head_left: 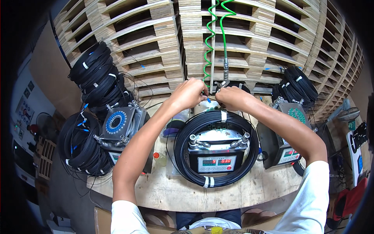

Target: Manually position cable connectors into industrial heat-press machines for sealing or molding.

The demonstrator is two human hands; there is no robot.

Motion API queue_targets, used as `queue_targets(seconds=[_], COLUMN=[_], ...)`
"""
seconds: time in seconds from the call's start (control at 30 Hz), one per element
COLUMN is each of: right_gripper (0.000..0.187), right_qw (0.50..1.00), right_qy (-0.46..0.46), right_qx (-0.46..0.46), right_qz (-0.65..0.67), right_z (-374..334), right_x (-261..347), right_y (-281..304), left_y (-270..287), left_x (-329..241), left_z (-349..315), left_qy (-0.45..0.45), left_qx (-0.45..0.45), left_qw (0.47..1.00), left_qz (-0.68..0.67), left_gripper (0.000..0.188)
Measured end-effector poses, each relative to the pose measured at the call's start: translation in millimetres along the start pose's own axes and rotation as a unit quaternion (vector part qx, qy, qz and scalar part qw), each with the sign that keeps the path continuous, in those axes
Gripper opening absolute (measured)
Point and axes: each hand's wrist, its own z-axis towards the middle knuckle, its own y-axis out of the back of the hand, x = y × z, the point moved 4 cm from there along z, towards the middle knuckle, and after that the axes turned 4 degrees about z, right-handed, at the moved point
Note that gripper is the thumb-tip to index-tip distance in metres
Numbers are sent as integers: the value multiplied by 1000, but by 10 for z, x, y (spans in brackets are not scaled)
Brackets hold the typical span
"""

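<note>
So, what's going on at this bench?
A person's left hand appears to pinch a small blue connector, with the right hand close beside it; whether that one holds anything can't be seen. Nearer the person, a black cable coil rings a lit display panel. More coils and similar machines sit to either side.

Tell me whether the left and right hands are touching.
Apart: the head view shows a gap between the left hand and right hand.

Left hand (191,93) with small blue connector (209,100)

A wooden table (183,198) carries three machines (216,164) and a small bottle (161,160).
</note>
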Motion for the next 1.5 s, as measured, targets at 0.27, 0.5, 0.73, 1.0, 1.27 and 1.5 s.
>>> queue_targets(seconds=[0.27, 0.5, 0.73, 1.0, 1.27, 1.5], right_gripper=[8, 12, 21, 19, 20, 19], right_qw=[997, 999, 988, 982, 977, 975], right_qy=[68, 7, -88, -107, -103, -92], right_qx=[-27, -20, -52, -67, -74, -94], right_qz=[9, 41, 112, 138, 174, 182], right_z=[48, -3, -217, -232, -234, -191], right_x=[17, 10, -81, -98, -120, -125], right_y=[-3, -51, -155, -185, -152, -213], left_y=[23, -172, -186, -234, -277, -513], left_x=[75, -30, -193, -389, -264, -139], left_z=[-132, 47, 75, 128, 340, 442], left_qy=[-12, -44, -110, -123, -38, -80], left_qx=[-42, -20, -18, -4, 100, 103], left_qw=[999, 999, 992, 980, 990, 990], left_qz=[-29, 9, 63, 156, 87, 51], left_gripper=[16, 14, 11, 7, 17, 18])
